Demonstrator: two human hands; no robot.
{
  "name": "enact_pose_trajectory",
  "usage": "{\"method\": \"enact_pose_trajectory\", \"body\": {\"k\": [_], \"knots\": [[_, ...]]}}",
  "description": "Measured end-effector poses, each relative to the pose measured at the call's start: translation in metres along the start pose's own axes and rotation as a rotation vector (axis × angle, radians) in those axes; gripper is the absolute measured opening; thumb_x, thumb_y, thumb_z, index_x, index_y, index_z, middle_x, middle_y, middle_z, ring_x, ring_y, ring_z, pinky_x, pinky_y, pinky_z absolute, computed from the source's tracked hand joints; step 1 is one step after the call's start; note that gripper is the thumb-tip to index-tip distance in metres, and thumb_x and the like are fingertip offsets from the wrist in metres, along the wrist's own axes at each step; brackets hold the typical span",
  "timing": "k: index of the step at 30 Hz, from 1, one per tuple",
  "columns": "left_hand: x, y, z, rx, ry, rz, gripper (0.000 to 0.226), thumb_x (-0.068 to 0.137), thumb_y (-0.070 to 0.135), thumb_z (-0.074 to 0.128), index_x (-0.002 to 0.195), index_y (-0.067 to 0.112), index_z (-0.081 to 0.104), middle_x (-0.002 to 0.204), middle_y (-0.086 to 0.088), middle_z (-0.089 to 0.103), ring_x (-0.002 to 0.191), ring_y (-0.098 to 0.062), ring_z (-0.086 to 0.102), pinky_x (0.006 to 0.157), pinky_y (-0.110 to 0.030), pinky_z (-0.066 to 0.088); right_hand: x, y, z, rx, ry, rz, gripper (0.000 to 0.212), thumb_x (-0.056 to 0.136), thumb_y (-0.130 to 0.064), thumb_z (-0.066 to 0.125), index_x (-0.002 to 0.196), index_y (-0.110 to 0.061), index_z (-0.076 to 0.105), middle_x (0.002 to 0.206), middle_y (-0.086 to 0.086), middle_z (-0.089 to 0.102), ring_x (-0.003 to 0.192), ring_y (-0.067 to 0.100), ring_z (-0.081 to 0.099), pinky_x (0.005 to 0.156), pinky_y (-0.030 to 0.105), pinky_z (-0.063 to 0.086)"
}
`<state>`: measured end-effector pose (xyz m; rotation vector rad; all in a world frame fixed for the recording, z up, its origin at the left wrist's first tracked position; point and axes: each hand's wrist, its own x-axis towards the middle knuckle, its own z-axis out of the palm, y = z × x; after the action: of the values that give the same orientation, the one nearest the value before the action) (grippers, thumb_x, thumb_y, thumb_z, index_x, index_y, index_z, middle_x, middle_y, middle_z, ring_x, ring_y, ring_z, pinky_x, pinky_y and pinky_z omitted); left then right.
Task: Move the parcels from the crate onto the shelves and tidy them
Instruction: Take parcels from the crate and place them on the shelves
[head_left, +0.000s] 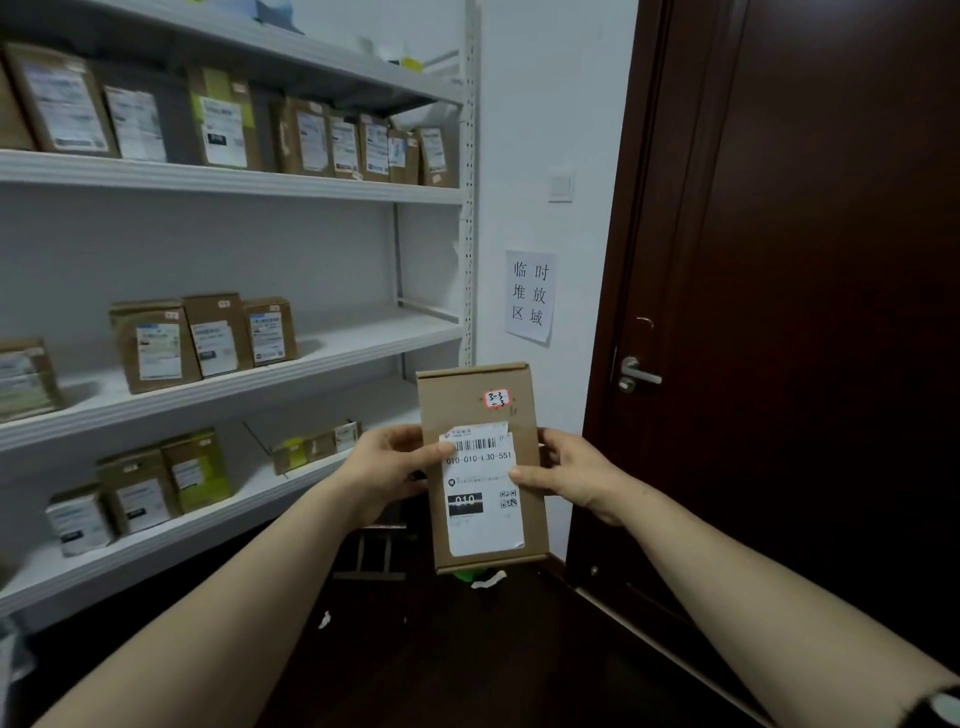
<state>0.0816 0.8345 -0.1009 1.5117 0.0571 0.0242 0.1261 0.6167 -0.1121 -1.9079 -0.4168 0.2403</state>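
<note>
Left hand and right hand grip an upright cardboard parcel by its sides. White shelves at left carry labelled parcels.

Brown parcel w/ white label, upright in front of shelves; more labelled parcels upright on shelves.

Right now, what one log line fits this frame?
left hand: grips left edge of brown cardboard parcel | right hand: grips right edge | parcel: upright, not yet shelved | white shelves: part filled
</note>
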Motion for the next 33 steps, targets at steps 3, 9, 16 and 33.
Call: {"method": "enact_pose_trajectory", "body": {"k": [3,9,16,33], "knots": [[0.000,0.001,-0.003,-0.015,0.020,-0.010,0.021,0.082,0.005,0.070,0.102,0.009,0.065,0.103,-0.009,0.071,0.094,-0.021,0.068,0.081,-0.038,0.057,0.003,-0.002,0.002,0.002,-0.016,-0.004,0.052,0.086,-0.004,0.066,0.134,-0.011,0.047,0.104,-0.004,0.063,0.090,0.004,0.060,0.063,0.013,0.051],[0.000,-0.001,-0.010,-0.007,0.031,-0.018,0.022,0.082,0.005,0.069,0.104,0.007,0.065,0.103,-0.011,0.071,0.097,-0.024,0.068,0.081,-0.038,0.057,0.007,-0.002,0.009,-0.003,-0.036,0.002,0.053,0.087,-0.008,0.066,0.136,-0.012,0.046,0.104,-0.008,0.063,0.093,0.004,0.060,0.068,0.016,0.052],[-0.004,-0.004,-0.017,0.022,0.041,-0.033,0.022,0.084,0.009,0.069,0.105,0.009,0.064,0.102,-0.008,0.072,0.096,-0.021,0.068,0.082,-0.037,0.056,0.011,0.001,0.017,0.023,-0.074,0.010,0.051,0.088,-0.008,0.065,0.135,-0.013,0.046,0.111,-0.004,0.063,0.096,0.007,0.060,0.070,0.017,0.052],[-0.027,-0.017,-0.043,0.003,0.167,-0.135,0.023,0.090,-0.001,0.052,0.092,0.015,0.068,0.083,0.001,0.074,0.087,-0.017,0.066,0.080,-0.036,0.051,0.021,0.011,0.058,0.044,-0.197,0.063,0.053,0.088,-0.008,0.065,0.136,-0.008,0.044,0.108,-0.004,0.061,0.093,0.005,0.060,0.068,0.015,0.052]]}}
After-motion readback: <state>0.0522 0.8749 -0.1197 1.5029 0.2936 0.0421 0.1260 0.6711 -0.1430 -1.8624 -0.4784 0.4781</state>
